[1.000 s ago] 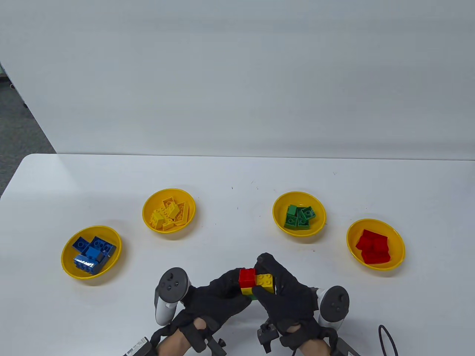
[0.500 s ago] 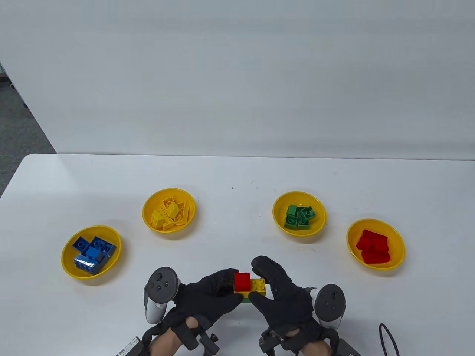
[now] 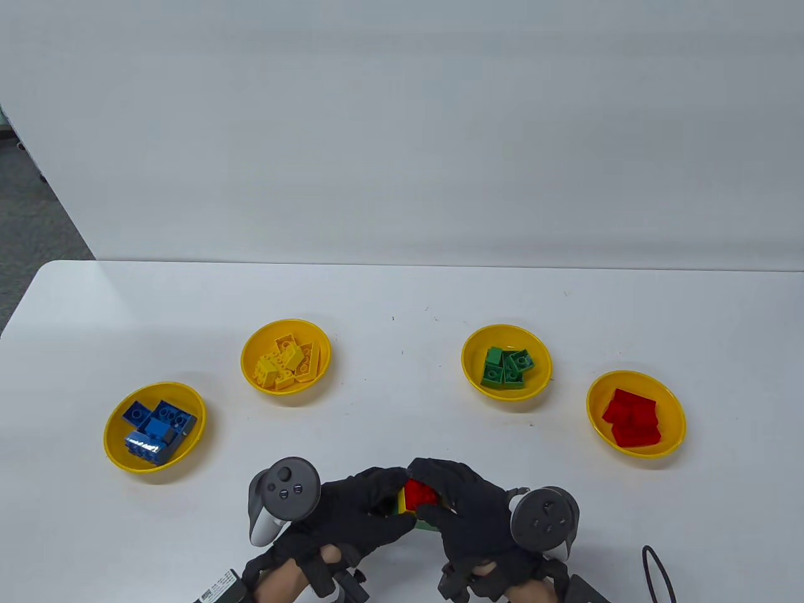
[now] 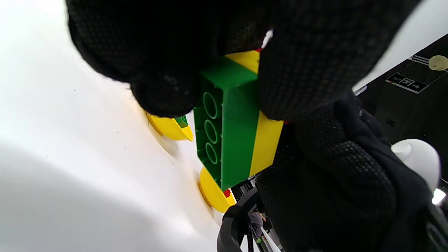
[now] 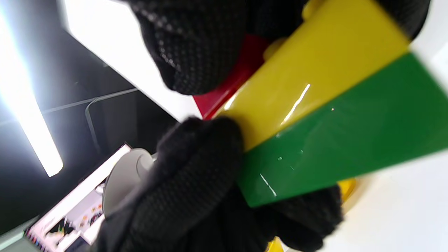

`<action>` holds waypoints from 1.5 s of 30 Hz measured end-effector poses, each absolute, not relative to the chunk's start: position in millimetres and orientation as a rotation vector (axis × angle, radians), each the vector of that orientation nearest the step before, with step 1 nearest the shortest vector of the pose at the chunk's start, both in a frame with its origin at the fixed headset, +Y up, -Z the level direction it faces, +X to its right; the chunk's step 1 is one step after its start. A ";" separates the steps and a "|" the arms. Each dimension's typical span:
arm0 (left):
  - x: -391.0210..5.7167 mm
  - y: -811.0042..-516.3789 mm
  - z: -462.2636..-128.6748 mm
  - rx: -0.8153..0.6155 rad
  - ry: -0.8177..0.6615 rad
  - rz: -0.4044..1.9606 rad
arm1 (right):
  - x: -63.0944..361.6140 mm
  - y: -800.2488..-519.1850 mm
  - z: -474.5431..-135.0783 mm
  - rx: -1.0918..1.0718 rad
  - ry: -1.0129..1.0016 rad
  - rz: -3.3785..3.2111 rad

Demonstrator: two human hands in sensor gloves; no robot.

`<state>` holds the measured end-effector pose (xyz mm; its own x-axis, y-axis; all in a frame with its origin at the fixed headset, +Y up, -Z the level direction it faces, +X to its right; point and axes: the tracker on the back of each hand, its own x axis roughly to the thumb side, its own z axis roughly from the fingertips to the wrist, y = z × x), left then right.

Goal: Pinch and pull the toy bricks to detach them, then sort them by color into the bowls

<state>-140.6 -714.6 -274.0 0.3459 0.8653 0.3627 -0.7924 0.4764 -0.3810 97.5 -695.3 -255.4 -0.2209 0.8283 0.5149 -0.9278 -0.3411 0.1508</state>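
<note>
Both gloved hands hold one small stack of toy bricks just above the table's front edge. The stack has a red brick (image 3: 419,494) on top, a yellow brick (image 4: 266,143) under it and a green brick (image 4: 229,126) at the bottom. My left hand (image 3: 370,502) grips the stack from the left. My right hand (image 3: 449,496) curls over its right side, fingers pinching the red brick (image 5: 241,75) above the yellow (image 5: 315,66) and green (image 5: 350,140) ones. Much of the stack is hidden by the fingers in the table view.
Four yellow bowls stand in an arc beyond the hands: blue bricks (image 3: 154,426) at far left, yellow bricks (image 3: 286,357), green bricks (image 3: 506,362), and red bricks (image 3: 635,413) at far right. A black cable loop (image 3: 656,575) lies at the front right.
Both hands drew back toward the front edge with the stack. The right hand's fingers closed over the yellow brick's studs, now pinching the red brick.
</note>
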 end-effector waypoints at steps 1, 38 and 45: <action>-140.5 -714.4 -274.3 -0.154 -0.573 1.086 | 98.4 -696.4 -256.5 0.602 -0.203 1.806; -169.4 -727.6 -283.7 -0.189 -0.368 1.295 | 306.3 -685.7 -309.5 0.124 -0.800 2.448; -174.0 -724.8 -280.1 -0.130 -0.335 1.490 | 207.6 -670.7 -286.7 0.485 -0.526 2.114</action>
<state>-174.0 -724.8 -280.1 0.0450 0.9893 0.1386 -0.9536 0.0839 -0.2891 207.6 -670.7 -286.7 -0.5376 0.6652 0.5183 -0.8304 -0.5244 -0.1883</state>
